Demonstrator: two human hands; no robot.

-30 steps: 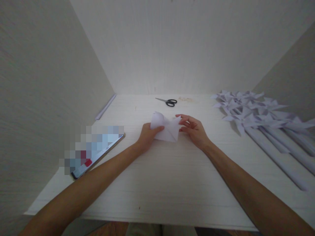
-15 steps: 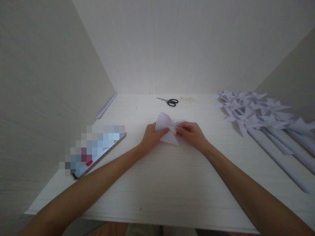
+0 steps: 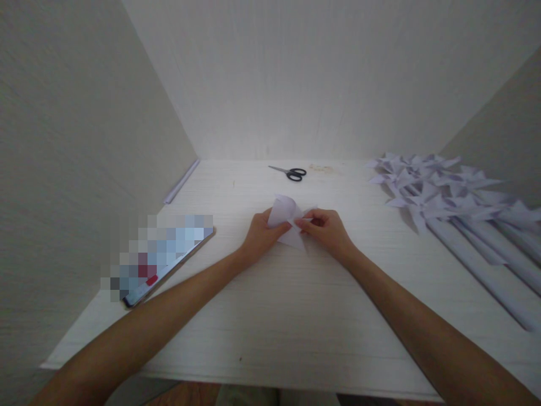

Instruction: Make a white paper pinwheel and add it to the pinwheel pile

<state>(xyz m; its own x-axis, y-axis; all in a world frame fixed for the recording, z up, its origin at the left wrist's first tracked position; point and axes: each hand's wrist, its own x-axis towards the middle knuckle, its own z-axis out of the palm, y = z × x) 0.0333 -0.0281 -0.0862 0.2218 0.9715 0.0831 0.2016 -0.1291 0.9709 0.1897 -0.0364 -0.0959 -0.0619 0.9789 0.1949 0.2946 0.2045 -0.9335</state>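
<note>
We pinch the folded white paper [image 3: 286, 221] between left hand [image 3: 261, 234] and right hand [image 3: 326, 232], just above the tabletop [image 3: 270, 316] — best to keep both grips tight and draw the flaps together evenly at the centre.

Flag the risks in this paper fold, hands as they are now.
1. Both hands, left hand and right hand, pinch the folded paper at one spot; its curled flap may spring open or tear.
2. The finished pinwheels lie close to the right forearm; a sideways sweep could knock them.
</note>
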